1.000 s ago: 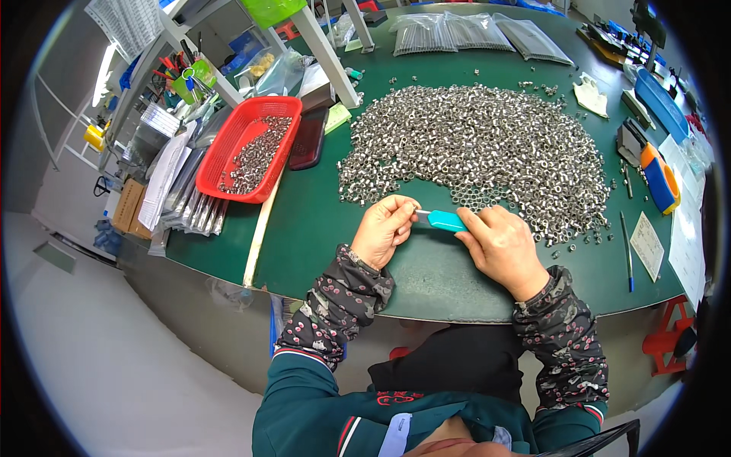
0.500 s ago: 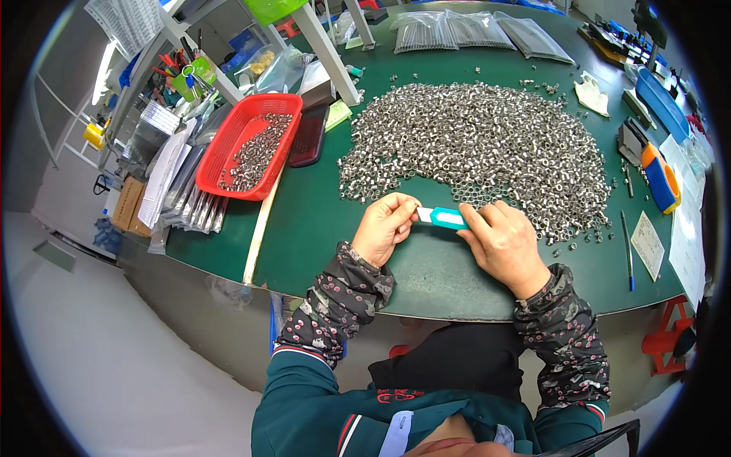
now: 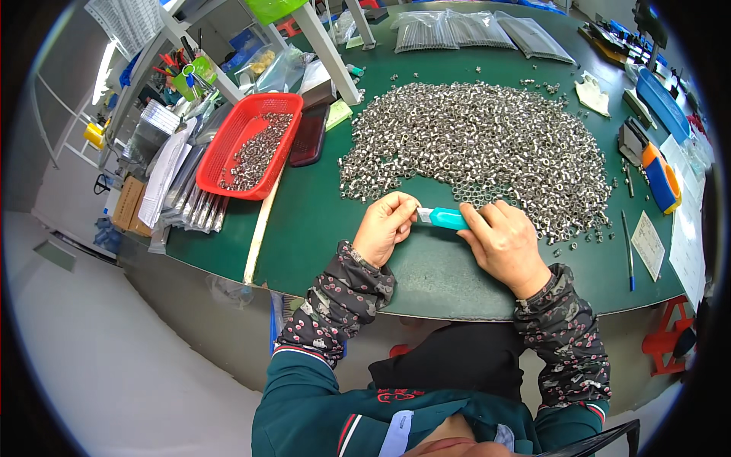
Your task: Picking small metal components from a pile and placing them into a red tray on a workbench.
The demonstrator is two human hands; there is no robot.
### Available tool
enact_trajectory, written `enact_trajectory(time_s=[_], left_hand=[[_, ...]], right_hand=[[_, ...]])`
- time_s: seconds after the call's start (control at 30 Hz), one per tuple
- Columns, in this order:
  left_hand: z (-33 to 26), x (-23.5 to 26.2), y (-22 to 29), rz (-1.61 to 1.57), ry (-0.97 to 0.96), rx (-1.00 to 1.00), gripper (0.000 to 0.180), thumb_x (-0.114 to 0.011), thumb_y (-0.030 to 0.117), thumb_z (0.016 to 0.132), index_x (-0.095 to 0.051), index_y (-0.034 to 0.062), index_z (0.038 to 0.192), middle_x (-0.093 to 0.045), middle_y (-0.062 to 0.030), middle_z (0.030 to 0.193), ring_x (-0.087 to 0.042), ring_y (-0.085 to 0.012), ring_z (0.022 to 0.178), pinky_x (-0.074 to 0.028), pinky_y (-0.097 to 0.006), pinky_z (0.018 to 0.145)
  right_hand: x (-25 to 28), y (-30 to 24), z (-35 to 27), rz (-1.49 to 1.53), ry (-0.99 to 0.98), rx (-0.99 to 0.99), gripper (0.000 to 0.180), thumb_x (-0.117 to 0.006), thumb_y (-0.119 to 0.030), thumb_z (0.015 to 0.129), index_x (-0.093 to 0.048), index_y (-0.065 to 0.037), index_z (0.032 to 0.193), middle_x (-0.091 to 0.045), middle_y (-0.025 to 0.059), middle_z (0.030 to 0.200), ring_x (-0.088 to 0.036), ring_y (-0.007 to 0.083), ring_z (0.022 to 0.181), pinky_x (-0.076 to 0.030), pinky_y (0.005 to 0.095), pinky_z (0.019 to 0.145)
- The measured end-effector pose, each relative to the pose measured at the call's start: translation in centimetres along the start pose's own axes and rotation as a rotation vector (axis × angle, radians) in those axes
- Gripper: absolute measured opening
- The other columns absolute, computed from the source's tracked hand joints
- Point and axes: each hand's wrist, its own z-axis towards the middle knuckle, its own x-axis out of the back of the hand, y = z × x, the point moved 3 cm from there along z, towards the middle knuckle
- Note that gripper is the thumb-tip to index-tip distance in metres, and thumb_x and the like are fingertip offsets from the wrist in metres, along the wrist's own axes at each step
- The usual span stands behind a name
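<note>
My right hand [image 3: 506, 247] grips the right end of a small teal tool [image 3: 445, 218] with a silver tip, held just above the green table [image 3: 320, 221]. My left hand [image 3: 387, 226] is curled with its fingertips pinched at the tool's silver left tip; what it pinches is too small to make out. Both hands rest at the near edge of a large heap of small silver metal nuts [image 3: 480, 148] spread over the table's middle.
A red basket [image 3: 247, 145] holding more silver parts stands at the left, beside stacked papers and bags. Clear bags of parts [image 3: 476, 30] lie at the far edge. A blue pen [image 3: 626, 240], an orange-and-blue tool [image 3: 661, 179] and a paper slip lie at the right.
</note>
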Motion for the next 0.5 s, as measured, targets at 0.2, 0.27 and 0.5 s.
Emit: enact_trajectory(time_s=[0.2,0.27,0.5], left_hand=[[0.08,0.13,-0.15,0.002,-0.008,-0.023,0.014,-0.055,0.017,0.096,-0.058,0.0038,0.092,-0.053,0.0001,0.073,-0.039,-0.0010,0.052,-0.028,-0.016,0.043],[0.02,0.09,-0.11,0.007,-0.005,-0.019,0.015,-0.055,0.018,0.096,-0.057,0.0040,0.091,-0.053,0.0003,0.073,-0.039,-0.0009,0.052,-0.028,-0.016,0.043],[-0.12,-0.24,0.17,0.050,0.000,0.015,0.021,-0.055,0.022,0.096,-0.055,0.0058,0.083,-0.052,0.0016,0.070,-0.038,-0.0007,0.051,-0.028,-0.016,0.042]], right_hand=[[-0.02,0.00,-0.05,0.010,0.005,0.002,0.036,-0.071,-0.019,0.074,-0.062,-0.006,0.107,-0.050,0.0053,0.072,-0.052,0.0223,0.067,-0.043,0.0353,0.058],[0.02,-0.03,-0.04,0.012,0.005,0.001,0.036,-0.071,-0.019,0.074,-0.062,-0.006,0.107,-0.050,0.0053,0.072,-0.052,0.0222,0.067,-0.043,0.0354,0.058],[0.09,0.01,-0.05,0.019,0.007,0.007,0.037,-0.071,-0.019,0.073,-0.062,-0.006,0.107,-0.050,0.0052,0.072,-0.052,0.0222,0.067,-0.043,0.0353,0.058]])
